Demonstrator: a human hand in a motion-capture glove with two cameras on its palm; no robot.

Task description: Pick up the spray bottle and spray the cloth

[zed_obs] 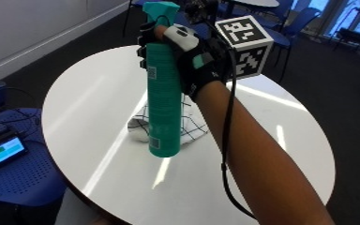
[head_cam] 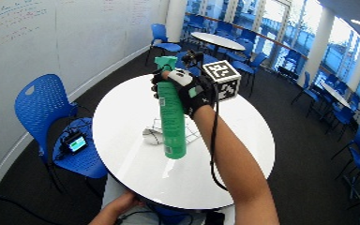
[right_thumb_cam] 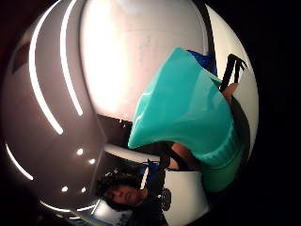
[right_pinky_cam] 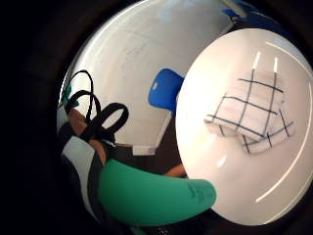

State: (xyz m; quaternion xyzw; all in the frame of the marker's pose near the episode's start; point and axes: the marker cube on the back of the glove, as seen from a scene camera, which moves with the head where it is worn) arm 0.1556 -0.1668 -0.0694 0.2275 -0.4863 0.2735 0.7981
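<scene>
My gloved right hand (zed_obs: 189, 61) grips a tall teal spray bottle (zed_obs: 163, 93) near its top and holds it upright in the air above the round white table (zed_obs: 93, 93). The bottle's nozzle head (zed_obs: 160, 8) points to the left of the outside view. Below and behind the bottle, a folded white cloth with a dark grid pattern (zed_obs: 192, 124) lies on the table. The cloth (right_pinky_cam: 252, 115) shows whole in the little finger side palm view, with the bottle body (right_pinky_cam: 151, 193) close to the palm. In the thumb side palm view the bottle's head (right_thumb_cam: 186, 108) fills the middle.
A blue chair (head_cam: 42, 105) stands at the table's left with a small screen device (head_cam: 75, 143) on a second seat. A bare hand (head_cam: 121, 206) shows at the table's near edge. More tables and blue chairs (head_cam: 230, 42) stand behind.
</scene>
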